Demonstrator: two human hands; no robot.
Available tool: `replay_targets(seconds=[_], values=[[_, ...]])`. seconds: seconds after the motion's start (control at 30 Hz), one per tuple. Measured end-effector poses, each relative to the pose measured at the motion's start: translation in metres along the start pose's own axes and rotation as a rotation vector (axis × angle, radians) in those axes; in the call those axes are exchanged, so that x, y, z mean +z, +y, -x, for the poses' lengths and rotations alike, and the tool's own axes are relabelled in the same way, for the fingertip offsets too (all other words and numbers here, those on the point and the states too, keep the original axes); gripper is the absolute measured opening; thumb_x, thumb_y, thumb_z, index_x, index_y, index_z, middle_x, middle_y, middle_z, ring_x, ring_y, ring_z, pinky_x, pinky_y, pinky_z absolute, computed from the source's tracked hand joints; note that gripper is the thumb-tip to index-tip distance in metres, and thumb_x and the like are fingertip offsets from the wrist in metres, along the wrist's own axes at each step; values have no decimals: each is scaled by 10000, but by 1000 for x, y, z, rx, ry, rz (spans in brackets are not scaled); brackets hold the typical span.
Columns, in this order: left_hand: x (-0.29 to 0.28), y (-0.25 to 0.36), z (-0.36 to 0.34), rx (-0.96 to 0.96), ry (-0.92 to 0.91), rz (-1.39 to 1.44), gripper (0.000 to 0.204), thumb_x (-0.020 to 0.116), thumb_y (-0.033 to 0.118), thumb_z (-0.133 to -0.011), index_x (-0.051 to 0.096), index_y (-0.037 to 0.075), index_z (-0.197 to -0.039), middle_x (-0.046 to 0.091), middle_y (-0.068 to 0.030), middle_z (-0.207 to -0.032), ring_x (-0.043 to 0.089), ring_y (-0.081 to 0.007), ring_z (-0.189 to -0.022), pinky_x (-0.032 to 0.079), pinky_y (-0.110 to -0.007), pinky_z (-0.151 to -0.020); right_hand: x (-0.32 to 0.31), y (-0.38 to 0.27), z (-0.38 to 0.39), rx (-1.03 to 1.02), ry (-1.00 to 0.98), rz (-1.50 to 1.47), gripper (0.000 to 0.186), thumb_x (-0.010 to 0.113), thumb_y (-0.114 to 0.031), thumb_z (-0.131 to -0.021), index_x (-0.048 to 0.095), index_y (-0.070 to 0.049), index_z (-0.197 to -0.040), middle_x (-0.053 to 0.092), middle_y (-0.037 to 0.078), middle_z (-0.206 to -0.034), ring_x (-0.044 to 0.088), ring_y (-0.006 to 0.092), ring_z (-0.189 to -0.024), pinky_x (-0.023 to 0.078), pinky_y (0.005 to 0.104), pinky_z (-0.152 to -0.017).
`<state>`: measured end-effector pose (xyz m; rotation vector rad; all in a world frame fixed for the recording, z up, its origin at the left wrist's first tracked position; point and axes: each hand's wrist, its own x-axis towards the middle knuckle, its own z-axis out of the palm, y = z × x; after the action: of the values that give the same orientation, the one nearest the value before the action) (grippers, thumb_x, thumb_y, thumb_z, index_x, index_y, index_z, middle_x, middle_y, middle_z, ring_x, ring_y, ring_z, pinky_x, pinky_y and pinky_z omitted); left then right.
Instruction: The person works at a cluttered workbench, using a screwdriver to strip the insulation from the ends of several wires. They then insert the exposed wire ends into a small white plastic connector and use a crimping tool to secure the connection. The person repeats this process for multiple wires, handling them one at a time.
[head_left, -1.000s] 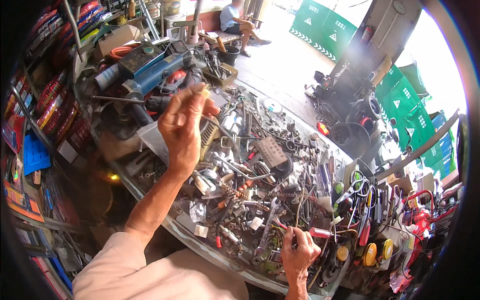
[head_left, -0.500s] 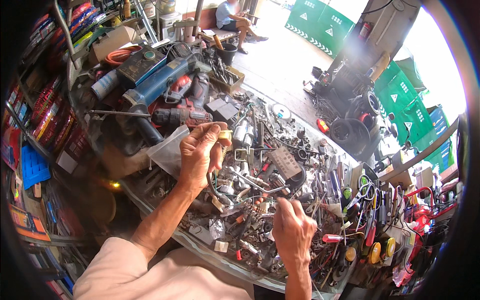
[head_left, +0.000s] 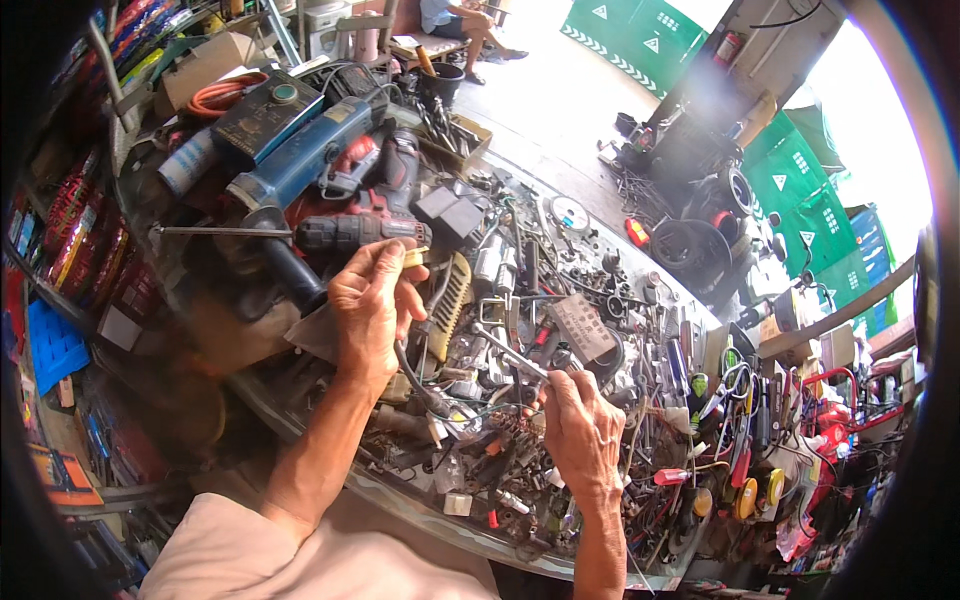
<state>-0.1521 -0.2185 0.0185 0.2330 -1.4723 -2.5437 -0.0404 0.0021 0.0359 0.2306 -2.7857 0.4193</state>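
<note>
My left hand (head_left: 368, 305) is raised over the cluttered bench, pinching a small yellow block (head_left: 415, 257) between thumb and fingers. A ribbed yellow strip (head_left: 450, 308) lies just right of those fingertips. My right hand (head_left: 583, 430) is closed at the lower end of a slim metal bar-like tool (head_left: 512, 352), which slants up and left over the loose parts. Its gripped end is hidden by the fingers. Beyond the tool sits a small grey-brown box (head_left: 582, 328). A dark cable (head_left: 415, 378) curves below my left hand.
A red-and-black cordless drill (head_left: 362, 228) and a blue power tool (head_left: 300, 155) lie at the left. Scissors (head_left: 738, 385) and hand tools crowd the right end. A person (head_left: 460, 25) sits at the back. Green barrier panels (head_left: 640, 40) stand beyond the floor.
My left hand has shifted left and slightly up with the yellow block, and the ribbed strip now shows. My right hand has risen, and the metal tool has moved up a little.
</note>
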Motion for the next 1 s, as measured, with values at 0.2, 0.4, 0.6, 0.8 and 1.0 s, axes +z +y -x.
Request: replay_targets(seconds=[0.2, 0.4, 0.6, 0.8, 1.0], values=[[4, 3, 3, -4, 19, -49, 217, 611, 242, -997, 680, 44, -1053, 706, -83, -808, 543, -55, -434, 308, -174, -332, -25, -9, 24, 279, 135, -234, 131, 683, -42, -871, 651, -4, -992, 639, 126, -886, 622, 233, -588, 507, 338, -537], [5, 0, 4, 12, 7, -65, 238, 604, 254, -1003, 681, 35, -1053, 707, -88, -812, 550, -58, -438, 309, -170, -342, -35, -7, 62, 450, 301, -160, 113, 711, -42, -854, 654, 10, -936, 596, 78, -816, 551, 138, -553, 446, 280, -490], [5, -1, 5, 19, 35, -99, 218, 600, 240, -1004, 686, 46, -1050, 700, -73, -790, 541, -53, -435, 302, -174, -342, -25, -5, 81, 543, 267, -115, 105, 698, -32, -853, 643, 15, -929, 598, 99, -811, 564, 165, -523, 461, 298, -496], [5, -2, 5, 46, 43, -135, 235, 600, 241, -1008, 677, 22, -1046, 690, -82, -786, 544, -68, -428, 301, -187, -333, -31, -5, 84, 541, 2, -91, 134, 720, -116, -838, 659, -26, -916, 643, 124, -824, 639, 313, -662, 499, 399, -624], [8, -3, 6, 51, 33, -163, 230, 600, 251, -1006, 681, 41, -1052, 691, -60, -784, 540, -51, -439, 303, -176, -339, -50, -3, 43, 373, 25, 40, 211, 753, -176, -825, 661, -29, -945, 658, 114, -848, 648, 268, -666, 490, 380, -604]])
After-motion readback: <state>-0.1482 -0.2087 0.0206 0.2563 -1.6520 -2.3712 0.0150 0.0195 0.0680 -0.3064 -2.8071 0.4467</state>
